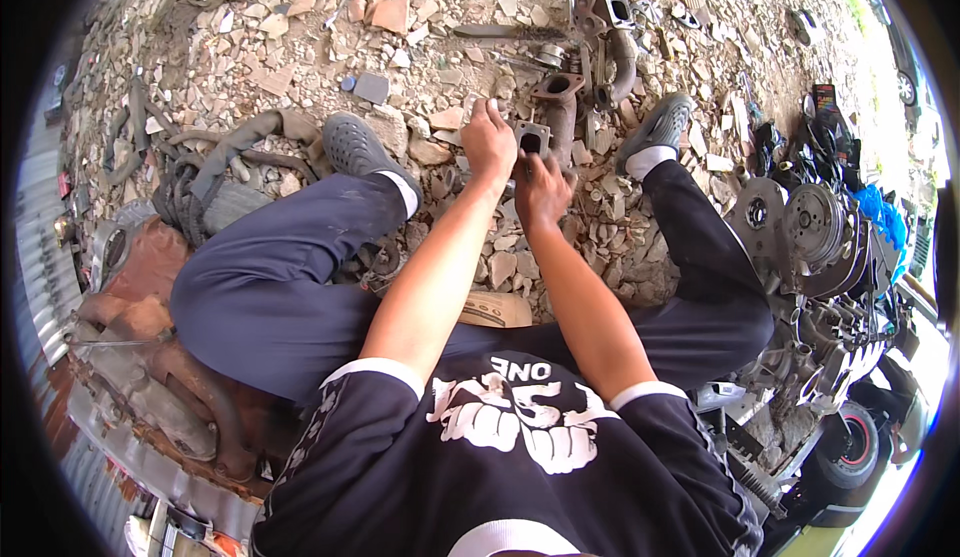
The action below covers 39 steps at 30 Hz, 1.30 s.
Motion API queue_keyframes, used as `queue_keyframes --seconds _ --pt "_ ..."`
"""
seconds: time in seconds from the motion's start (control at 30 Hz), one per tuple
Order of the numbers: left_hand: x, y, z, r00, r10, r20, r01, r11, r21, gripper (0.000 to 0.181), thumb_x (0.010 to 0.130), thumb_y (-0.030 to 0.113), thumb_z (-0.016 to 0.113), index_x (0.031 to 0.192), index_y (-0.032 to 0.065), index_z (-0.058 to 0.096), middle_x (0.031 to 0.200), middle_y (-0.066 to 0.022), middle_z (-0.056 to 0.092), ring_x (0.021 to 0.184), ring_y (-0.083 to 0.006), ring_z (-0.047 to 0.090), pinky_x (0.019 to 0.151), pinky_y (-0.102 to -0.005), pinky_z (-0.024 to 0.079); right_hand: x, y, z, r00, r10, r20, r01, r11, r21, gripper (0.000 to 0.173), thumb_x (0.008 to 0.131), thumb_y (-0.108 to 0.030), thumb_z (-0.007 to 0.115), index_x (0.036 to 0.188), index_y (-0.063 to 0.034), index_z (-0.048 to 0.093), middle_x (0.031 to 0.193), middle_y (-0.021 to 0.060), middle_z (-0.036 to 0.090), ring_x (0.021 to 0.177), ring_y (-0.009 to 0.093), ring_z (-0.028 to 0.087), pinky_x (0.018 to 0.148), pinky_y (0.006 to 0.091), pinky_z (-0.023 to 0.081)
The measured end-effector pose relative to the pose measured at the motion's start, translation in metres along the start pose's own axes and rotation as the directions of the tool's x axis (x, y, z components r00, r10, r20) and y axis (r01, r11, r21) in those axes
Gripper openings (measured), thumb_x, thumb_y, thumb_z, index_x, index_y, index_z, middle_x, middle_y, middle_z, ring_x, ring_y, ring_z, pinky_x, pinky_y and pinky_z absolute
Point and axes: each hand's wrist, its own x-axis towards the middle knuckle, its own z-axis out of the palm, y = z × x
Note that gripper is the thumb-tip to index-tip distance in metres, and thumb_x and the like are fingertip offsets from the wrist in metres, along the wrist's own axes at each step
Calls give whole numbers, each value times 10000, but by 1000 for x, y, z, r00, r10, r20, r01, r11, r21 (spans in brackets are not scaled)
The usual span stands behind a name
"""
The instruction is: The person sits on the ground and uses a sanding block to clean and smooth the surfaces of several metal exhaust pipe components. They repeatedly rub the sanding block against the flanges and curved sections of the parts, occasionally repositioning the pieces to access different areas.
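Ahead of me, between my feet, a metal flange with a square opening [533, 137] sits beside a rusty pipe with an oval flange [559, 99]. My left hand [491, 141] is at the left edge of the square flange, fingers pointing away from me; whether it grips the part is hidden. My right hand [544, 186] is at the flange's near side with bent, slightly blurred fingers, and its hold cannot be made out. Farther off lie a curved rusty exhaust pipe [622, 62], a flat gasket [587, 13], a small round metal part [551, 54] and a long file-like bar [487, 31].
Broken stones cover the ground. An old hose [240, 144] lies by my left shoe [356, 144]. Rusty manifold parts [202, 399] are heaped at the left. Pulleys [812, 219], engine parts and a small wheel [847, 444] stand at the right, beyond my right shoe [660, 129].
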Motion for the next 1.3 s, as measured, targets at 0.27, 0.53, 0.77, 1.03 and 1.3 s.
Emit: queue_keyframes --seconds 0.27,0.53,0.77,1.03,1.3 --pt "2 -4 4 998 12 62 -16 997 71 285 1057 266 482 1033 51 666 863 -257 717 834 -463 699 726 -557 537 -11 21 -60 902 376 211 -412 895 170 346 910 -403 755 1116 -125 775 1043 119 755 916 271 723 861 442 519" --pt "21 -5 -20 930 27 367 -100 978 181 434 977 408 602 1213 52 685 1063 -270 730 1034 -442 696 911 -484 549 58 26 -156 845 304 439 -531 385 755 449 1015 -314 678 1328 6 646 1144 75 723 982 141 671 906 282 539" --pt "-17 66 -84 856 144 496 -253 954 159 377 967 345 634 1175 34 678 1077 -225 741 1018 -388 717 905 -461 543 101 77 -252 958 80 274 -280 457 844 466 1042 -392 622 1301 -7 670 979 84 736 822 100 668 739 233 544" --pt "-58 -107 -74 882 -105 459 -100 911 400 763 754 353 841 1339 -21 526 1307 -273 616 1247 -414 581 1074 -447 459 98 28 -223 941 154 303 -329 190 925 431 1059 -283 611 1370 14 618 1154 77 713 949 103 655 834 228 529" --pt "-53 -134 -34 824 -387 413 264 909 324 1397 603 350 990 1566 -95 81 1556 -290 360 1430 -372 405 1168 -427 394 109 28 -232 932 191 307 -326 78 942 427 1053 -322 613 1303 22 652 1004 81 726 854 120 678 733 269 586"
